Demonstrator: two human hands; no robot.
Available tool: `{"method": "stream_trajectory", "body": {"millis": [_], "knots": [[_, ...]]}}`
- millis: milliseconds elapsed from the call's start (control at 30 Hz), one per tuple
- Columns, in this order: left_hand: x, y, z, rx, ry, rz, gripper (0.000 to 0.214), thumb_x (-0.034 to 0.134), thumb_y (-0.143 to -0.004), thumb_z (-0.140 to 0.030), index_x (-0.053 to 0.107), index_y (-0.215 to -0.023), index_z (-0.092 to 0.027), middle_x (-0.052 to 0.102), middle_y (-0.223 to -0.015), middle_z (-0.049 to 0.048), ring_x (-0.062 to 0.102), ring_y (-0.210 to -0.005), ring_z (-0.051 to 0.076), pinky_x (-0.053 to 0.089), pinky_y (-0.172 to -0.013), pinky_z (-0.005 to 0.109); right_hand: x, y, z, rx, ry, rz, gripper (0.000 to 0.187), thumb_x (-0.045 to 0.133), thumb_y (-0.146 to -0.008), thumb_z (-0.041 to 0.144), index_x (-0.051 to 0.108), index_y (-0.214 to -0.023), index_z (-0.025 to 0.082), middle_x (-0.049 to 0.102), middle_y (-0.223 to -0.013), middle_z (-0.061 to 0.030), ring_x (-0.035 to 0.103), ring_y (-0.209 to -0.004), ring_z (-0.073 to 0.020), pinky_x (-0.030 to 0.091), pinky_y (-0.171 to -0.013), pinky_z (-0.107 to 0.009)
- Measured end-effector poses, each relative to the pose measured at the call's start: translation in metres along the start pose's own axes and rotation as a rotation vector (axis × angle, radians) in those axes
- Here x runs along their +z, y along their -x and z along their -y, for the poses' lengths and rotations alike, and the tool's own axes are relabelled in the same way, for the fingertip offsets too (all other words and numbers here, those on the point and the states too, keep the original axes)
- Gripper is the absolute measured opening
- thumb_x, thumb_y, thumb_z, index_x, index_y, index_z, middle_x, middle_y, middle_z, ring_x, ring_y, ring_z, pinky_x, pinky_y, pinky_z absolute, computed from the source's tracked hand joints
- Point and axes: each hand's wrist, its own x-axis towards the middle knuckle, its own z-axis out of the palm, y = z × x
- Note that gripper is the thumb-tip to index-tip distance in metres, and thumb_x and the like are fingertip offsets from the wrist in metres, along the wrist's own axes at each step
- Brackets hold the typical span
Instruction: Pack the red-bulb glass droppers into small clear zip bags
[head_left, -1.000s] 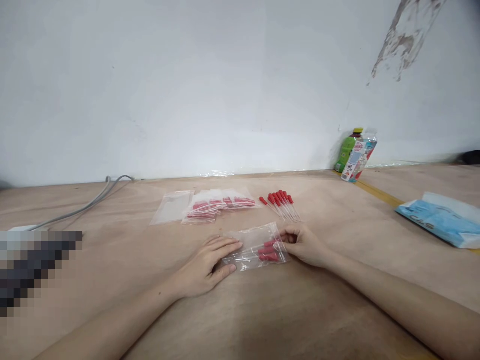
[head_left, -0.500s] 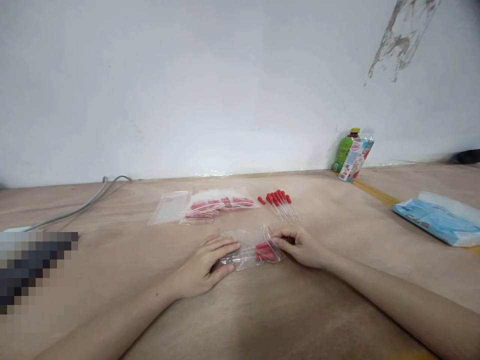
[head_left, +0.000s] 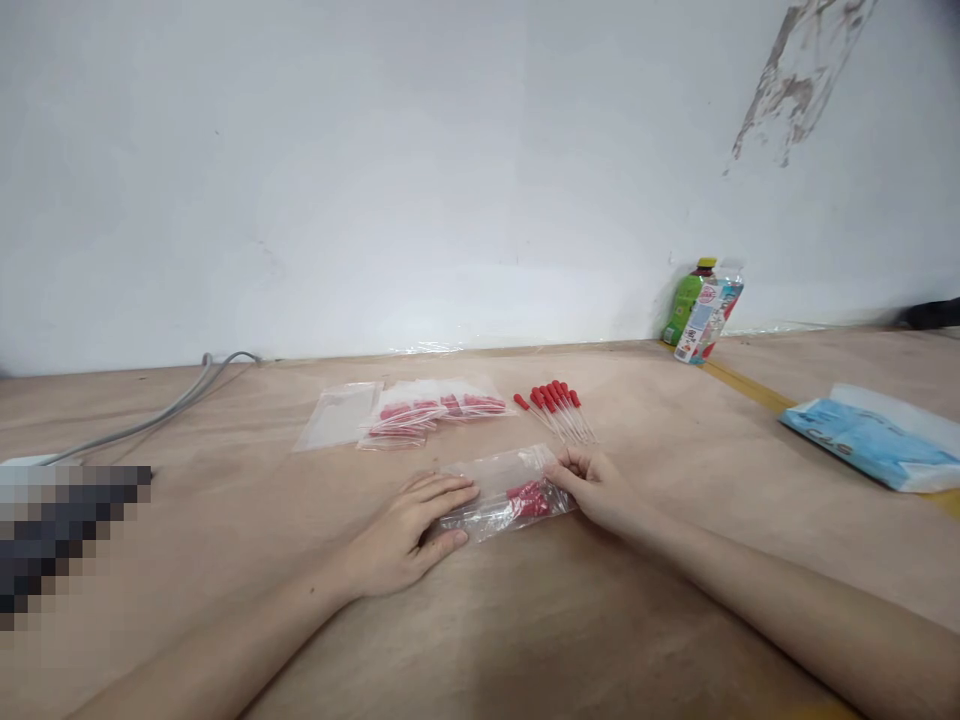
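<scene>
A clear plastic bag [head_left: 501,487] with several red-capped droppers inside lies on the wooden table [head_left: 480,620] between my hands. My left hand [head_left: 409,535] lies on the bag's left end, fingers stretched out and pressing it down. My right hand [head_left: 596,485] has its fingers curled, pinching the bag's right edge. Several loose red-capped droppers [head_left: 559,408] lie just behind my right hand. Farther back left lies a pile of filled bags [head_left: 431,410], with an empty clear bag [head_left: 337,415] beside it.
Two bottles [head_left: 697,310] stand against the white wall at the back right. A blue packet [head_left: 874,445] lies at the right. A grey cable [head_left: 165,405] runs along the left to a blurred-out patch at the table's left edge.
My right hand has worked along the bag's right edge, and the bag flattened after lifting slightly. The left hand has stayed in place.
</scene>
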Motion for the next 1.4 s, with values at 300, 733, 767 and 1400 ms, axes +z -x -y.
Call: {"method": "stream_trajectory", "body": {"millis": [300, 733, 767, 1400], "knots": [[0.001, 0.001, 0.002, 0.012, -0.036, 0.013, 0.038, 0.044, -0.088, -0.032, 0.043, -0.126, -0.029, 0.039, -0.135, 0.0032, 0.033, -0.125, 0.023, 0.026, -0.102, 0.046, -0.028, -0.031, 0.000, -0.151, 0.493, -0.117, 0.014, 0.051, -0.072, 0.029, 0.058, -0.074, 0.017, 0.059, -0.069, -0.0020, 0.050, -0.061, -0.0129, 0.037, -0.058, -0.025], [0.001, 0.002, 0.004, -0.026, -0.080, 0.059, 0.039, 0.040, -0.090, -0.037, 0.040, -0.128, -0.031, 0.036, -0.137, 0.0026, 0.027, -0.128, 0.022, 0.022, -0.104, 0.046, 0.013, -0.107, 0.006, -0.013, 1.273, -0.281, 0.029, 0.040, -0.079, 0.023, 0.064, -0.090, 0.010, 0.056, -0.100, -0.0183, 0.049, -0.095, -0.0275, 0.028, -0.080, -0.040], [0.001, 0.002, 0.004, -0.024, -0.082, 0.060, 0.039, 0.040, -0.090, -0.036, 0.040, -0.128, -0.031, 0.036, -0.136, 0.0027, 0.028, -0.127, 0.022, 0.023, -0.104, 0.046, 0.014, -0.108, 0.006, 0.005, 1.263, -0.290, 0.030, 0.040, -0.080, 0.024, 0.064, -0.090, 0.010, 0.056, -0.101, -0.0190, 0.049, -0.095, -0.0282, 0.028, -0.080, -0.042], [0.000, 0.001, 0.004, 0.000, -0.062, 0.088, 0.040, 0.038, -0.090, -0.035, 0.036, -0.130, -0.031, 0.036, -0.137, 0.0015, 0.030, -0.127, 0.021, 0.020, -0.104, 0.045, -0.033, -0.023, -0.011, -0.069, -0.258, -0.472, 0.054, 0.060, -0.068, 0.035, 0.029, -0.110, 0.023, 0.046, -0.064, 0.0079, 0.052, -0.050, -0.0087, 0.045, -0.049, -0.022]]}}
